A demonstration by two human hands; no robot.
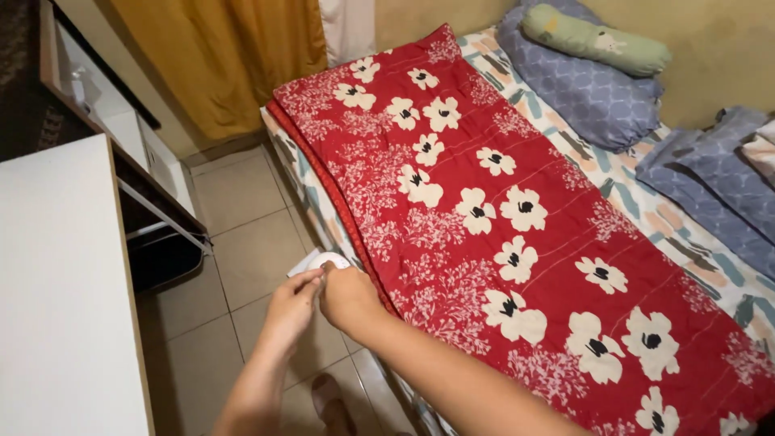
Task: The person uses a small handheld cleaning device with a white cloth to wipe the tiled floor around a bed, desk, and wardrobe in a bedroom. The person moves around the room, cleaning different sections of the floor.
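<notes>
1. Left hand [292, 303] – fingers pinched on a small white object [329, 260], beside the bed edge.
2. Right hand [349, 295] – curled shut against the same object; grip itself hidden.
3. Red floral blanket [500, 226] spread flat over the bed, touching the right wrist.
4. White table [64, 291] at left, well apart.

Red blanket [517, 218] with white flowers, blue-grey patterned pillow [585, 89], green bolster [593, 39], mustard curtain [218, 56].

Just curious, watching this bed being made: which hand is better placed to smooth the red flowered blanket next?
Probably the right hand: it rests against the red flowered blanket at the bed's edge, while the left hand sits out over the floor.
</notes>
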